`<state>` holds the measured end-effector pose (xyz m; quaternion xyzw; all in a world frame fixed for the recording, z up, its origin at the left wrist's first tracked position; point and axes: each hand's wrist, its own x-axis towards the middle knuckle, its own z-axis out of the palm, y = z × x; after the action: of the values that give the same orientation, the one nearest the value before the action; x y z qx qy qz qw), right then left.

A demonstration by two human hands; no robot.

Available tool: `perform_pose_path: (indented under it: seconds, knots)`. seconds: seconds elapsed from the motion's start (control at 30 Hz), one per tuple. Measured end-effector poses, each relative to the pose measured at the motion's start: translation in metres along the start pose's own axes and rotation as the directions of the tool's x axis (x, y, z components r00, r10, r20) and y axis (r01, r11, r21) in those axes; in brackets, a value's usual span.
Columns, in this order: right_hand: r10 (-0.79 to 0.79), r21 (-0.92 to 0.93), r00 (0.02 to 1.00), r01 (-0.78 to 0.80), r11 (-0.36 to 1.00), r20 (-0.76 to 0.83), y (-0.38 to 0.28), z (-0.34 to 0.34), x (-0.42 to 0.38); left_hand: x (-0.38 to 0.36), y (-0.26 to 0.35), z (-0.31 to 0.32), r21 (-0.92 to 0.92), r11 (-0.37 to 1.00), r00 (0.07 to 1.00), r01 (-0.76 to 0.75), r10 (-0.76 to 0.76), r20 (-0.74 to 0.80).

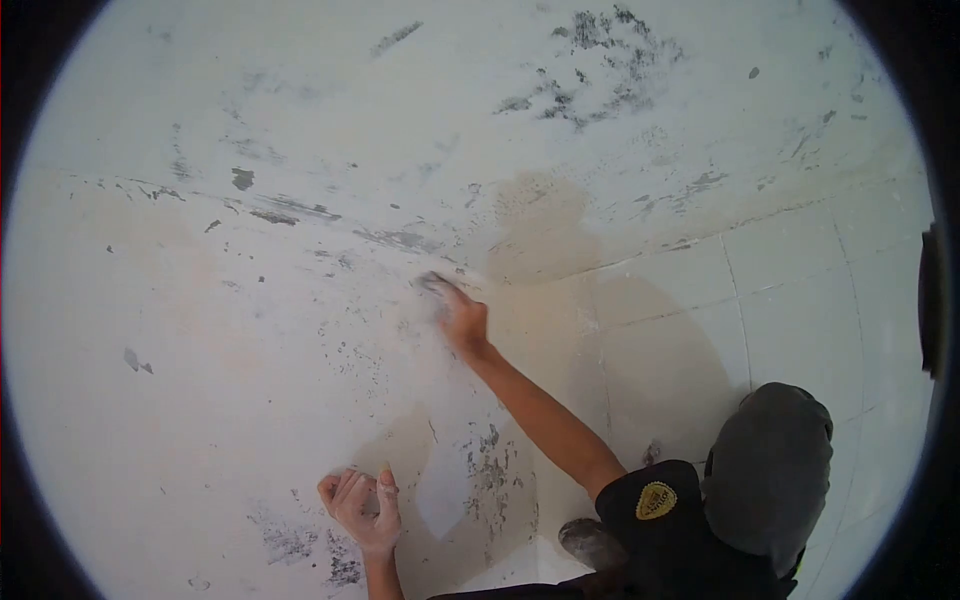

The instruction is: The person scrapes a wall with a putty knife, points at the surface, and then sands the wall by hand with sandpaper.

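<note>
My left hand (pixel 362 508) rises from the bottom edge at the lower left, its skin coated in pale dust. Its thumb points up, apart from the loosely bent fingers, and no tool shows in it. Behind it is the whitish, dusty plaster surface (pixel 200 400), with dark scuffs close by. My right hand is out of the frame. To the right, a co-worker in a dark cap (pixel 770 475) stretches an arm (pixel 545 415) across. That person's hand (pixel 465 322) presses a small dark piece, blurred by motion, near the crease where the surfaces meet.
A badge (pixel 656 500) marks the co-worker's dark sleeve. Pale panels (pixel 670 350) with joint lines lie on the right. Dark worn patches (pixel 605 65) spot the upper surface. A dark object (pixel 931 300) stands at the right edge, and a greyish shape (pixel 590 543) sits beside the co-worker.
</note>
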<state>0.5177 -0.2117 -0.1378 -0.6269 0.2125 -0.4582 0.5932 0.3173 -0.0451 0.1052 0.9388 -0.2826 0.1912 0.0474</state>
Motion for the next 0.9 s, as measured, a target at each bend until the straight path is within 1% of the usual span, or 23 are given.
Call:
perform_pose_path:
  seconds: [0.03, 0.07, 0.1, 0.17, 0.2, 0.27, 0.3, 0.37, 0.4, 0.43, 0.47, 0.5, 0.57, 0.6, 0.63, 0.67, 0.7, 0.77, 0.8, 0.83, 0.87, 0.9]
  knots:
    - [0.097, -0.015, 0.994, -0.096, 0.995, 0.041, 0.027, -0.005, -0.005, -0.001, -0.004, 0.001, -0.01, 1.0, 1.0, -0.006, 0.006, 0.003]
    - [0.199, -0.033, 0.977, -0.197, 0.98, 0.082, 0.039, -0.009, -0.012, -0.002, -0.007, -0.001, -0.015, 1.0, 1.0, -0.01, 0.01, 0.011]
    - [0.198, -0.024, 0.977, -0.197, 0.98, 0.082, 0.036, -0.014, -0.014, -0.003, -0.006, -0.003, -0.008, 1.0, 1.0, -0.012, 0.012, 0.008]
    - [0.31, -0.22, 0.949, -0.29, 0.931, 0.06, 0.027, -0.024, -0.01, 0.0, -0.001, -0.003, -0.039, 0.999, 1.0, 0.03, -0.03, 0.01]
    - [0.31, -0.222, 0.949, -0.292, 0.931, 0.055, 0.018, -0.017, -0.008, 0.002, 0.001, -0.002, -0.041, 0.999, 1.0, 0.026, -0.025, 0.011]
    - [0.061, -0.119, 0.998, -0.064, 0.991, -0.031, 0.0, 0.009, -0.01, 0.003, 0.005, -0.003, -0.089, 0.996, 0.999, -0.018, 0.016, -0.028]
    - [0.06, -0.122, 0.998, -0.063, 0.991, -0.031, 0.002, 0.009, -0.008, 0.003, 0.005, -0.003, -0.092, 0.996, 0.999, -0.018, 0.016, -0.028]
    - [-0.063, -0.063, 0.995, 0.058, 0.996, -0.08, 0.012, 0.014, -0.006, 0.0, 0.001, -0.004, -0.098, 0.995, 1.0, -0.014, 0.012, -0.014]
    - [-0.067, -0.059, 0.995, 0.063, 0.996, -0.078, 0.021, 0.006, -0.009, -0.002, -0.002, -0.003, -0.097, 0.995, 1.0, -0.012, 0.01, -0.019]
    - [0.071, -0.042, 0.997, -0.072, 0.997, -0.022, 0.034, -0.01, -0.013, -0.003, -0.008, 0.0, -0.083, 0.996, 0.999, -0.025, 0.022, -0.033]
    - [0.209, -0.031, 0.977, -0.208, 0.978, 0.036, 0.037, -0.018, -0.014, -0.002, -0.009, 0.0, -0.067, 0.997, 0.998, -0.038, 0.035, -0.046]
    - [0.205, -0.023, 0.978, -0.205, 0.979, 0.034, 0.034, -0.014, -0.012, -0.001, -0.007, -0.001, -0.063, 0.997, 0.998, -0.041, 0.038, -0.052]
    - [0.407, -0.219, 0.91, -0.383, 0.898, 0.079, 0.016, -0.013, -0.008, 0.003, 0.004, -0.003, -0.066, 0.997, 0.999, -0.03, 0.028, -0.039]
    - [0.416, -0.226, 0.906, -0.39, 0.893, 0.08, 0.003, -0.007, -0.01, 0.0, 0.003, -0.003, -0.068, 0.997, 0.999, -0.026, 0.024, -0.029]
    - [0.245, -0.191, 0.969, -0.241, 0.952, 0.0, -0.012, 0.006, -0.01, -0.001, 0.0, -0.001, -0.051, 0.998, 0.999, -0.041, 0.039, -0.032]
    - [0.059, -0.166, 0.994, -0.073, 0.983, -0.088, -0.019, 0.015, -0.006, 0.0, -0.003, 0.001, -0.033, 0.998, 0.997, -0.059, 0.057, -0.044]
    - [0.06, -0.165, 0.994, -0.073, 0.984, -0.087, -0.019, 0.013, -0.005, 0.0, -0.006, 0.002, -0.033, 0.998, 0.997, -0.058, 0.056, -0.044]
    - [0.109, 0.01, 0.993, -0.11, 0.994, 0.048, -0.006, 0.004, -0.008, -0.002, -0.009, 0.003, -0.005, 0.997, 0.995, -0.08, 0.079, -0.064]
    - [0.105, 0.015, 0.993, -0.106, 0.994, 0.05, 0.005, -0.007, -0.01, -0.003, -0.01, 0.004, -0.002, 0.997, 0.995, -0.078, 0.078, -0.068]
    - [0.135, 0.034, 0.99, -0.136, 0.99, 0.03, 0.022, -0.023, -0.016, -0.003, -0.011, 0.004, 0.004, 0.997, 0.995, -0.077, 0.078, -0.064]
    - [0.169, 0.055, 0.986, -0.169, 0.984, 0.011, 0.026, -0.03, -0.02, -0.002, -0.01, 0.003, 0.011, 0.997, 0.995, -0.077, 0.078, -0.057]
    - [0.167, 0.059, 0.986, -0.167, 0.984, 0.007, 0.025, -0.026, -0.023, -0.002, -0.008, 0.0, 0.014, 0.997, 0.995, -0.082, 0.082, -0.06]
